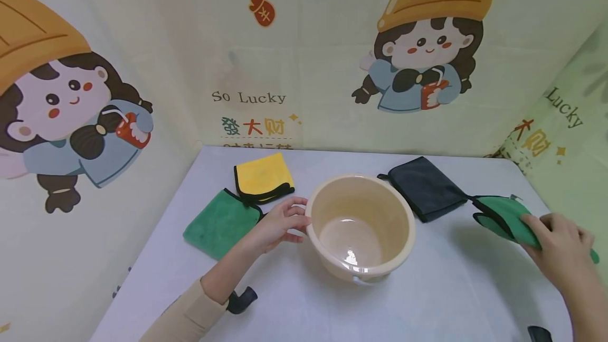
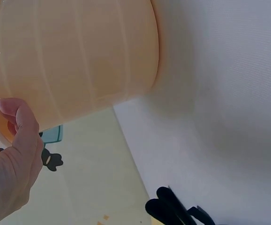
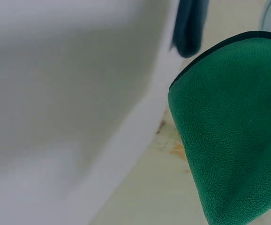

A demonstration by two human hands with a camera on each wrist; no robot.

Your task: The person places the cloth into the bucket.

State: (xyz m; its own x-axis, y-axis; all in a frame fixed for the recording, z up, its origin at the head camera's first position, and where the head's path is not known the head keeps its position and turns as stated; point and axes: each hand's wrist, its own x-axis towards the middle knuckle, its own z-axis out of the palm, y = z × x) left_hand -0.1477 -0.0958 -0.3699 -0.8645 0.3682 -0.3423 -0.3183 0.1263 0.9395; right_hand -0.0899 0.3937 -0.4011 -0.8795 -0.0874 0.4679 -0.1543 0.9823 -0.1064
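A cream plastic bucket (image 1: 359, 224) stands upright on the table, its inside showing bare. My left hand (image 1: 280, 220) is at the bucket's left rim, its fingers curled against the edge; the left wrist view shows these fingers (image 2: 25, 126) beside the ribbed outer wall (image 2: 93, 56). On the right, my right hand (image 1: 560, 241) grips a folded green cloth (image 1: 510, 215) with black edging, held up over the table's right side. That green cloth (image 3: 234, 126) fills much of the right wrist view. A dark grey folded cloth (image 1: 425, 189) lies between bucket and right hand.
Left of the bucket lie a yellow folded cloth (image 1: 263, 176) and another green cloth (image 1: 223, 224), both black-edged. A white cover spreads over the table (image 1: 442, 289). Printed cartoon curtains (image 1: 328, 78) hang behind and at both sides.
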